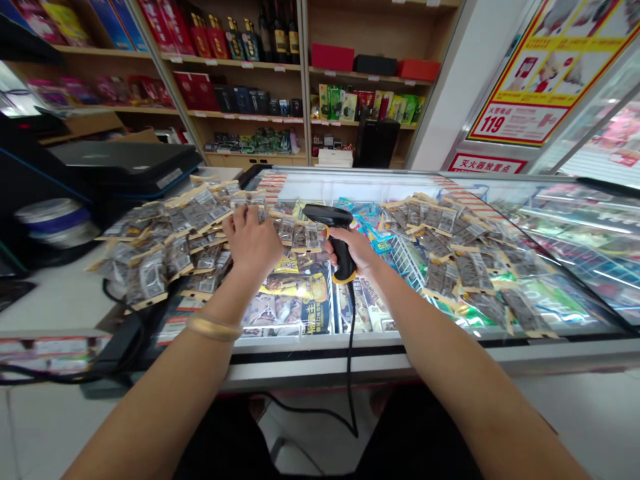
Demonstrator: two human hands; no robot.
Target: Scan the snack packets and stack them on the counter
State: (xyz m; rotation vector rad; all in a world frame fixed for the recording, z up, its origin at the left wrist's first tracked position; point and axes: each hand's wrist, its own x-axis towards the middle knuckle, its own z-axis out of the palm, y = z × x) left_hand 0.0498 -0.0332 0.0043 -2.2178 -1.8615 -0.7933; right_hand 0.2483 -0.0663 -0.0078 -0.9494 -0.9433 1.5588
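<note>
Centrally in the frame, the right hand [361,252] is closed around the black-and-yellow handle of a barcode scanner [330,217], whose dark head points toward the left. Its black cable [351,360] drops from the handle down over the front edge toward the bottom of the frame. Just left of the scanner, the left hand [255,243] lies palm down with its fingers curled onto a heap of small clear packets [165,247]; whether it pinches one cannot be told. A gold bangle [214,328] sits on that wrist. The heap spreads to the left across the glass top of a chest freezer [400,347], with coloured bags showing through the glass beneath both hands. A second heap of packets [450,247] lies right of the scanner, apart from the first. At the left edge stands a black machine [125,167]. Wooden shelves [250,67] of boxes and bottles fill the upper left, and a red-and-yellow poster [540,73] hangs at the upper right.
</note>
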